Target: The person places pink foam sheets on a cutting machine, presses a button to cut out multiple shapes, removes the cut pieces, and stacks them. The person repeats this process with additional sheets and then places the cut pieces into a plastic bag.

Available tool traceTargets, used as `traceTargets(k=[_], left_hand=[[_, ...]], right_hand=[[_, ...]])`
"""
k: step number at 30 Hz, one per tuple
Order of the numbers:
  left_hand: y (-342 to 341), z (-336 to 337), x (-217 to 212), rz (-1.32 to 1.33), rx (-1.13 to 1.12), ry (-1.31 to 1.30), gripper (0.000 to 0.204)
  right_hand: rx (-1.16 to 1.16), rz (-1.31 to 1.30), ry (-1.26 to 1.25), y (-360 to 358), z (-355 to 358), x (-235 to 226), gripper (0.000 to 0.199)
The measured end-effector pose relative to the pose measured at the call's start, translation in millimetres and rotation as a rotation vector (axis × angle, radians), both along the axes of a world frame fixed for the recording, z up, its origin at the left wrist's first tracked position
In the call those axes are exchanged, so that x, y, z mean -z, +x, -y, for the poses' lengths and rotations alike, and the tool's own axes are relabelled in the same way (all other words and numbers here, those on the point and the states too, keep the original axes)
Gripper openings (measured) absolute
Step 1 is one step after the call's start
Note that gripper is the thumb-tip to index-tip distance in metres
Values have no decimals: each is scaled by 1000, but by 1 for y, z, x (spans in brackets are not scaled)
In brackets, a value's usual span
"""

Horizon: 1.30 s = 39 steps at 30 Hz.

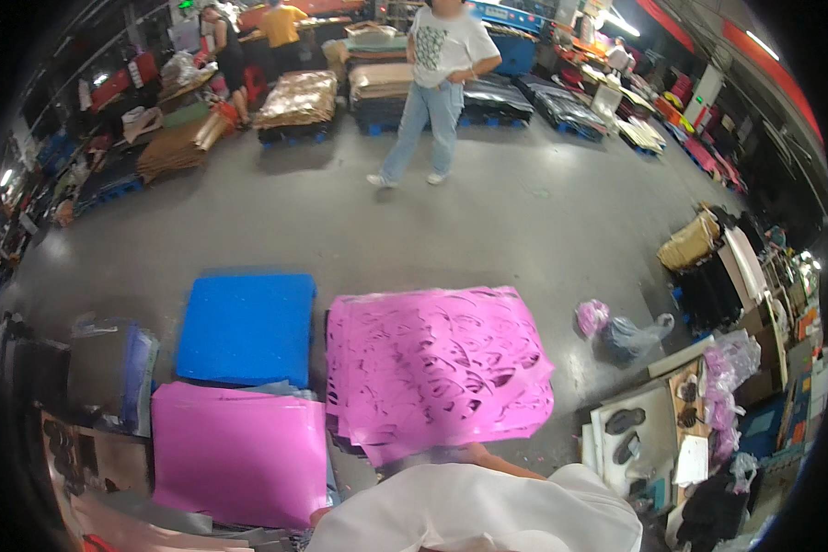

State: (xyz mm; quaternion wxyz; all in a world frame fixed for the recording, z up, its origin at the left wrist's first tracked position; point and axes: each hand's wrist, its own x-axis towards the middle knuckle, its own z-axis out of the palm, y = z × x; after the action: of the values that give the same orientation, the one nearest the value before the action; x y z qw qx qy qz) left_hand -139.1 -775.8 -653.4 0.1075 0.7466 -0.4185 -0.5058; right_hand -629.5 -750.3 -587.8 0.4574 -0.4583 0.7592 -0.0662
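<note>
- The stack of pink plastic sheets cut through with many curved openings (pixel 437 368) fills the middle of the view and serves as the landmark for everything else.
- The hands are hidden: only a bit of forearm shows at the near edge of the stack, just above the person's own white-sleeved shoulder or arm (pixel 478 511), so I cannot tell whether the hands are open, closed or gripping; they may be under the stack's near edge.
- The stack is slightly fanned, its sheets offset at the right and near edges, and it appears to be held up or resting above the floor close to the person.
- Left of the stack, and nearer, lies a flat pile of uncut pink sheets (pixel 239 451), plain and smooth.
- Left of the stack and farther away sits a blue plastic pallet (pixel 247 327), just beyond the uncut pile.
- Right of the stack, on the grey concrete floor (pixel 340 221), lies a knotted clear plastic bag with pink scraps (pixel 621 331).
- Farther right, a white board with dark shoe-sole-shaped pieces (pixel 630 432) lies among clutter.
- Beyond the stack, across open floor, a person in a white shirt and blue jeans (pixel 437 87) stands before pallets piled with sheet material in gold, tan and black.
</note>
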Motion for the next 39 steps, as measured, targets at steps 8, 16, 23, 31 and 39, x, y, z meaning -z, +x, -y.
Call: traceTargets(k=[8, 16, 23, 31, 39], left_hand=[[-8, 16, -13, -162, -28, 45, 21], [-30, 29, -17, -298, -28, 63, 22], [-24, 4, -12, -378, -138, 114, 24], [-15, 2, -9, -502, -315, 154, 28], [-10, -24, 47, -1047, -568, 233, 33]], right_hand=[[13, -48, 119, -21, 43, 6, 50], [-137, -132, -22, -27, 66, 44, 44], [530, 743, 159, -148, 66, 67, 48], [1073, -120, -549, -467, 85, -49, 45], [1007, -6, -684, -402, 124, -122, 50]])
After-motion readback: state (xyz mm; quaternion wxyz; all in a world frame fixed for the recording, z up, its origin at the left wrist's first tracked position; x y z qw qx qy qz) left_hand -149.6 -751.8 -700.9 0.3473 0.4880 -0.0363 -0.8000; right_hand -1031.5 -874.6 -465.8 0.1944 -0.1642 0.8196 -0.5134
